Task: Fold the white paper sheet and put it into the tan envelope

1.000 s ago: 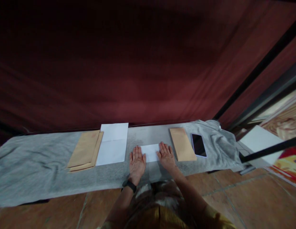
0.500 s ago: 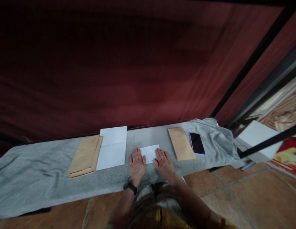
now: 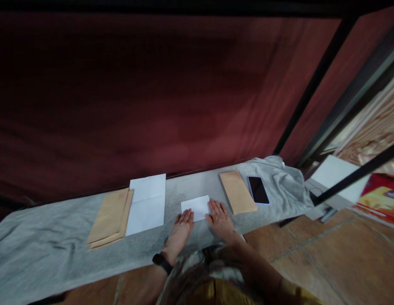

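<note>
A small folded sheet of white paper (image 3: 195,206) lies flat on the grey cloth in front of me. My left hand (image 3: 182,228), with a dark band at the wrist, rests its stretched fingers on the paper's near left edge. At the paper's right edge, my right hand (image 3: 220,220) lies flat with fingers extended. Neither hand grips anything. Left of them is a larger white sheet (image 3: 146,205) with a crease across it, beside overlapping brown envelopes (image 3: 109,216). Another brown envelope (image 3: 237,192) lies to the right of my right hand.
A phone (image 3: 258,189) with a dark screen lies right of the single envelope. Grey cloth (image 3: 44,237) covers the long narrow surface, rumpled at both ends. Dark red fabric (image 3: 184,106) rises behind it. Black bars, a white board (image 3: 341,178) and tiled floor (image 3: 298,254) are at the right.
My left hand has slid from the paper's left side towards its near edge, turning inward, and shows more of the paper. My right hand stays at the right edge. The view has shifted slightly.
</note>
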The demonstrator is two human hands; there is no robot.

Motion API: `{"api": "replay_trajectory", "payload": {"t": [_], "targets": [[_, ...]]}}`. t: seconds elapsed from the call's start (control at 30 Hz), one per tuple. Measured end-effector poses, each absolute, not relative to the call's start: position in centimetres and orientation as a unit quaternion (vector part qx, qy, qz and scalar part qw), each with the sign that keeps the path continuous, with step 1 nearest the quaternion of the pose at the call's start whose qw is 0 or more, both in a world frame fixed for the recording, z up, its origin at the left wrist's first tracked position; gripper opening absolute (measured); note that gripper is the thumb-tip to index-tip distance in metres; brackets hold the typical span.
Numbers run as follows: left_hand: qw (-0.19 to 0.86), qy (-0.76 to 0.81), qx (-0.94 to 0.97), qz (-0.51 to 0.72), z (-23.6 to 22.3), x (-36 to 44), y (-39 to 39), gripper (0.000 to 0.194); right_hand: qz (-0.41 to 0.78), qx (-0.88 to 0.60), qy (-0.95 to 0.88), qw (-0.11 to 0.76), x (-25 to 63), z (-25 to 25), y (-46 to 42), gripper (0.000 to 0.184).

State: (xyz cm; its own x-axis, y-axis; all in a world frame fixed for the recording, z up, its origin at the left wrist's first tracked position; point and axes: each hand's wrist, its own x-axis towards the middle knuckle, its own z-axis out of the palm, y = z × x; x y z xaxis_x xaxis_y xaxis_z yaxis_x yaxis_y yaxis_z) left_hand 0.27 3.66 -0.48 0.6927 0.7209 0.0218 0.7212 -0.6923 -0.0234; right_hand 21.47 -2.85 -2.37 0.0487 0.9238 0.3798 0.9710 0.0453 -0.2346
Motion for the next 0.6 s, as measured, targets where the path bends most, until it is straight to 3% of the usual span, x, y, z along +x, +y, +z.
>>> {"api": "replay_trajectory", "payload": {"t": [0.17, 0.27, 0.37, 0.47, 0.53, 0.6], "targets": [[0.005, -0.373, -0.928, 0.003, 0.7, 0.7, 4.6, 0.067, -0.045, -0.685, -0.69, 0.229, 21.8, -2.4, -3.1, 0.055], [-0.018, -0.397, -0.917, -0.026, 2.3, 0.8, 4.5, 0.054, -0.015, -0.67, -0.703, 0.239, 22.4, -2.3, -3.2, 0.056], [-0.043, -0.414, -0.906, -0.079, 4.5, 0.5, 4.6, 0.037, 0.051, -0.652, -0.699, 0.289, 23.4, -1.4, -3.0, 0.042], [-0.194, -0.434, -0.852, -0.219, 6.7, 0.2, 5.4, 0.026, 0.13, -0.627, -0.668, 0.379, 24.4, -0.1, -2.1, 0.027], [-0.308, -0.455, -0.776, -0.309, 7.5, 0.1, 6.4, 0.021, 0.167, -0.62, -0.643, 0.417, 24.6, 0.8, -1.3, 0.026], [-0.348, -0.478, -0.723, -0.358, 7.7, 0.2, 7.5, 0.028, 0.18, -0.629, -0.626, 0.424, 24.5, 1.3, -0.4, 0.029]]}}
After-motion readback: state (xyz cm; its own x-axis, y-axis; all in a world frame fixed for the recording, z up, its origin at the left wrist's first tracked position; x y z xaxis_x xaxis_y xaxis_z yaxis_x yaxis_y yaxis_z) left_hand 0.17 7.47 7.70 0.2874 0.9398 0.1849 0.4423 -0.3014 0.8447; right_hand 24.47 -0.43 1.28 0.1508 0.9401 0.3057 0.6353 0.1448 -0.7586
